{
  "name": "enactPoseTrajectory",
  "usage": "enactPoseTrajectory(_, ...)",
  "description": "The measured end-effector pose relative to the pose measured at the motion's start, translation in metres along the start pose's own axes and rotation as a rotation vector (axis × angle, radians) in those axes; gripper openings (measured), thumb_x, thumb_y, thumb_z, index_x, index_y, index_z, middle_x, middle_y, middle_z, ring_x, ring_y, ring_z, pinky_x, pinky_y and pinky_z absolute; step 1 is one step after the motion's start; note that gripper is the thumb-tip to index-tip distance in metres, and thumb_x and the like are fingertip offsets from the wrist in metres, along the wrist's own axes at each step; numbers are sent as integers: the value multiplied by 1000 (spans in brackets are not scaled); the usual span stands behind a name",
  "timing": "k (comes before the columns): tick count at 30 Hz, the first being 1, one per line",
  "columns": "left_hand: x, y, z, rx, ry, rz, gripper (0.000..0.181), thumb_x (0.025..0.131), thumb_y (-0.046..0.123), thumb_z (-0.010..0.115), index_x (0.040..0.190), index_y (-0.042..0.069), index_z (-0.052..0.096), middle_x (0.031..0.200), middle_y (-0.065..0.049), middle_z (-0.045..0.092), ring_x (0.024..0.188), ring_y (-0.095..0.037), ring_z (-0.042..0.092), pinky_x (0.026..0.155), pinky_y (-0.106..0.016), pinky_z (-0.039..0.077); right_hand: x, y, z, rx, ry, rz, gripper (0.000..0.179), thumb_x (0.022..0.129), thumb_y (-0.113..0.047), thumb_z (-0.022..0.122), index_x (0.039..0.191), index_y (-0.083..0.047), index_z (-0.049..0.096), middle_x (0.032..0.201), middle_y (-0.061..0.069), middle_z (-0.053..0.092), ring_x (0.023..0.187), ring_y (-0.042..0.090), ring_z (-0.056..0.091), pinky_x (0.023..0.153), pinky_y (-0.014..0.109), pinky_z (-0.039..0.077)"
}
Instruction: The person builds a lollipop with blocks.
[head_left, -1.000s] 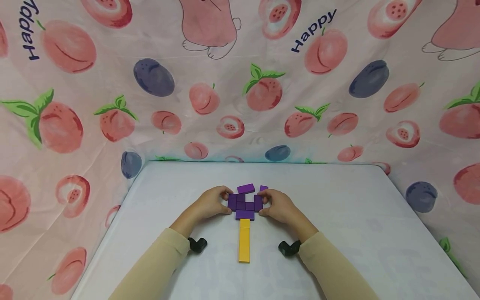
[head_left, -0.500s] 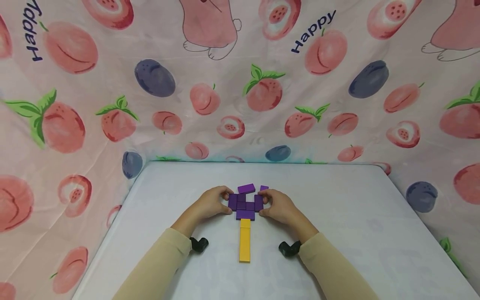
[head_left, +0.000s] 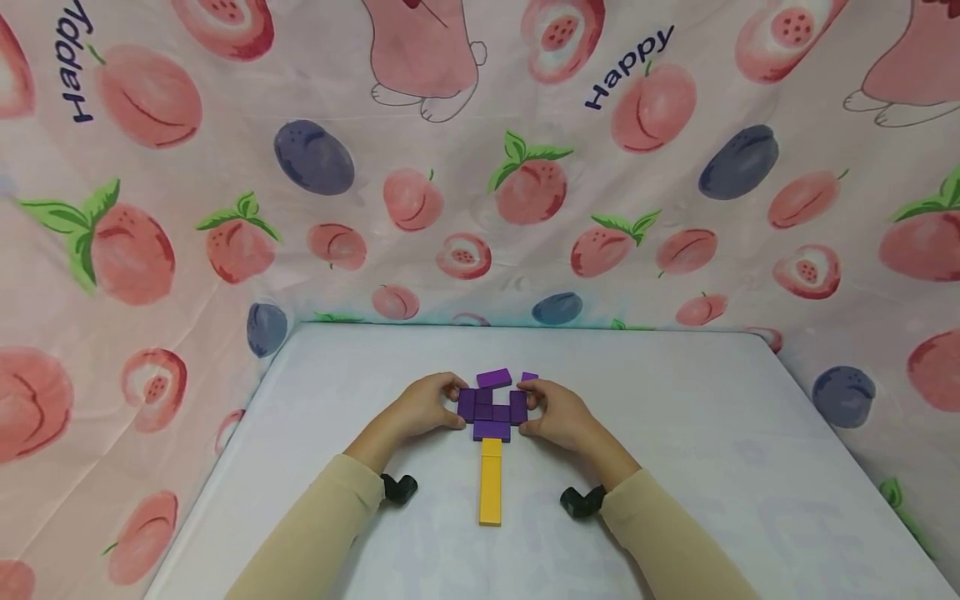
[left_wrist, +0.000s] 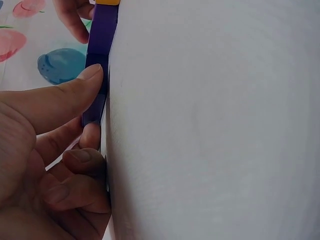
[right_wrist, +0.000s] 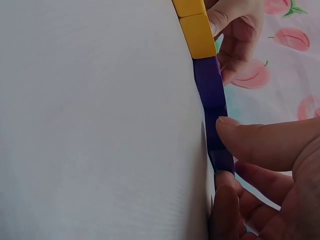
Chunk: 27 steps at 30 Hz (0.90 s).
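Purple blocks lie flat in a cluster mid-table, above a column of yellow blocks (head_left: 491, 487). My left hand (head_left: 427, 407) pinches the upright purple block (head_left: 467, 406) on the cluster's left side, thumb at its near end and a finger at its far end. On the other side my right hand (head_left: 562, 415) holds the right purple block (head_left: 518, 407) in the same way. A wide purple block (head_left: 491, 431) joins the cluster to the yellow column. Behind, a tilted purple block (head_left: 493, 378) lies loose, and a small purple block (head_left: 529, 376) is partly hidden by my right fingers.
A white cloth covers the table (head_left: 675, 467). Past its far edge rises a fruit-printed curtain (head_left: 465, 167), which also runs along both sides. Black wrist cameras stick out from the left cuff (head_left: 400, 489) and the right cuff (head_left: 582, 502).
Both hands keep their grip on the purple blocks. The whole view shifts very slightly; the blocks stay in the same arrangement.
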<state>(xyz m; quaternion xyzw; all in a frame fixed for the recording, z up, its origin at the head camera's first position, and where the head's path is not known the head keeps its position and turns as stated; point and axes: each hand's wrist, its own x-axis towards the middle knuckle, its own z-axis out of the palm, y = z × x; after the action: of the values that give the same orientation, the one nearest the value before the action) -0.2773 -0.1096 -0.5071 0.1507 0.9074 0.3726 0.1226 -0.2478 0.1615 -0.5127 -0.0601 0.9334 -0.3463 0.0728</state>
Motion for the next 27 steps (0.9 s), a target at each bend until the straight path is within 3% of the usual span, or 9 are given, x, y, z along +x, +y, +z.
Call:
enactPoseTrajectory(7, 1, -1, 0, 11, 2, 6, 56, 76, 16, 98, 125, 19, 72, 104, 1, 66, 106, -22, 58, 106, -46, 47, 0, 2, -1, 37, -7, -10, 70, 80, -13, 92, 145, -16, 65, 102, 0, 62, 95, 20, 54, 80, 34, 46)
enactPoseTrajectory(21, 3, -4, 0, 15, -4, 4, 57, 75, 18, 99, 125, 19, 72, 103, 3, 66, 105, -20, 59, 106, -46, 47, -2, 6, -7, 104, -18, 26, 63, 84, -13, 89, 142, -21, 67, 106, 0, 67, 94, 21, 58, 78, 31, 51)
enactPoseTrajectory(27, 3, -4, 0, 16, -5, 7, 57, 75, 18, 99, 125, 19, 72, 103, 3, 66, 105, -21, 59, 106, -46, 48, -2, 11, -11, 119, 0, 6, 57, 86, -12, 87, 139, -20, 69, 105, 0, 69, 92, 21, 59, 78, 32, 52)
